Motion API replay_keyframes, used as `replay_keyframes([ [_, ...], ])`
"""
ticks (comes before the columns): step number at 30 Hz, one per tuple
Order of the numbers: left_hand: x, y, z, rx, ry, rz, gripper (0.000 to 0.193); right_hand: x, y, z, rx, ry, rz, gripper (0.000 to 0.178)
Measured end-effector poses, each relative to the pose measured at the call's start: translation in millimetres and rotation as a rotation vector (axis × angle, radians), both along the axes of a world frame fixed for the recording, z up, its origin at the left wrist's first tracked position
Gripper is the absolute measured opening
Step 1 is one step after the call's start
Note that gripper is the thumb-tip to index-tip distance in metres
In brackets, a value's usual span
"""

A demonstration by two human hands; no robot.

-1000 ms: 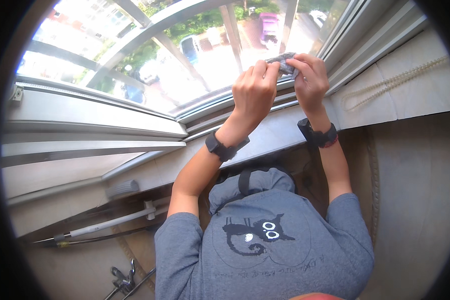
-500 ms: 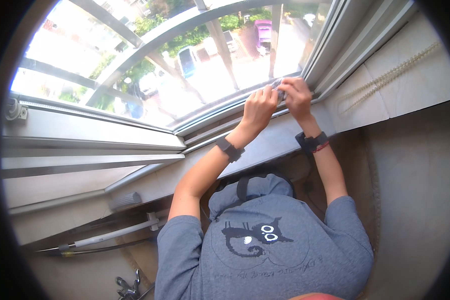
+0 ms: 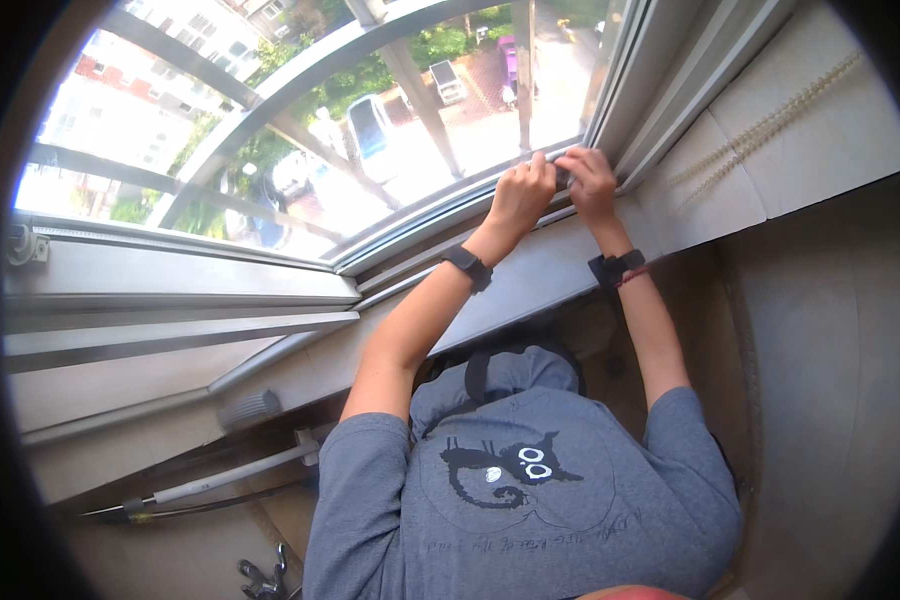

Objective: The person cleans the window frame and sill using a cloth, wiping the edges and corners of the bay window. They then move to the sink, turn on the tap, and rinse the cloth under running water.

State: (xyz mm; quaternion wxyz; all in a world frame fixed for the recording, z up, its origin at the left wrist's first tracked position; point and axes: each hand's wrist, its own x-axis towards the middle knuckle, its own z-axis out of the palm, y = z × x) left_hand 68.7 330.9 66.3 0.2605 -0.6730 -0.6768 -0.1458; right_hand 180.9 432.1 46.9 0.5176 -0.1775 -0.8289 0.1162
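Observation:
At the lower right corner of the window, both my arms reach forward over the sill and track. My left hand (image 3: 524, 197) is closed, its fingers curled together near the inner edge of the window frame (image 3: 470, 208). Close beside it, my right hand (image 3: 590, 188) has its fingers bent inward and slightly smeared by motion. A small dark greyish bit shows between the two hands, too small and blurred to name. Both sets of fingertips meet around it, so what each grips is mostly hidden.
Outside the glass, a curved metal railing (image 3: 255, 120) crosses the view of parked vehicles. A beaded cord (image 3: 770, 125) hangs along the tiled wall at right. At lower left are a white pole (image 3: 235, 470), a grey ribbed cylinder (image 3: 249, 408) and a metal fitting (image 3: 262, 575).
The outside scene has shifted a little in the picture. Both hands stay together at the window corner, with the fingers slightly rearranged around the small thing.

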Motion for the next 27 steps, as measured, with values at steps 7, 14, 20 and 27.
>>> replay_keyframes([
  [7, 17.1, -4.8, 68.6, 0.084, -0.204, -0.113, 0.007, 25.0, -4.9, 49.8, 0.072, 0.093, -0.047, 0.029],
  [14, 14.0, 34.6, 157.7, 0.401, 0.076, -0.096, 0.013, 7.0, 30.8, 116.5, 0.235, 0.337, -0.142, 0.037],
  [20, 13.7, 35.8, 135.6, 0.29, 0.195, -0.033, 0.021, -3.9, 32.3, 80.4, 0.217, 0.36, -0.2, 0.038],
  [27, 9.3, 31.9, 81.8, 0.132, 0.236, -0.072, 0.023, -1.0, 23.8, 28.2, 0.175, 0.234, -0.249, 0.032],
])
